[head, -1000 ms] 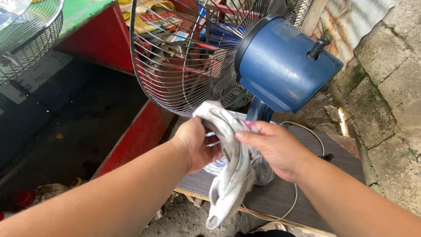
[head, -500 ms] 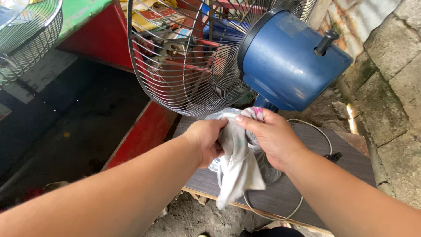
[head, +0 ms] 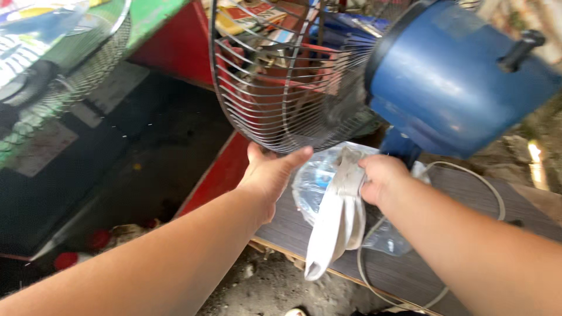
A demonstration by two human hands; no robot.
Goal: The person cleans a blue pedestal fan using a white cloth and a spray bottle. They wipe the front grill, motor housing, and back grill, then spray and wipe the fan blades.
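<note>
A blue electric fan stands on a dark wooden board; its motor housing is at the upper right and its wire guard faces away from me. My left hand is spread with its fingers up under the guard's bottom rim, touching it. My right hand grips a white cloth that hangs down over the fan's base, which is wrapped in clear plastic. The fan's blue neck rises just behind my right hand.
A second wire fan guard lies on a green and red table at the upper left. A white power cord loops over the board. Dark ground lies at the left, and a rough stone wall at the far right.
My left hand let go of the cloth and moved up to the guard's lower rim. The cloth now hangs from my right hand alone. The view has moved closer to the fan.
</note>
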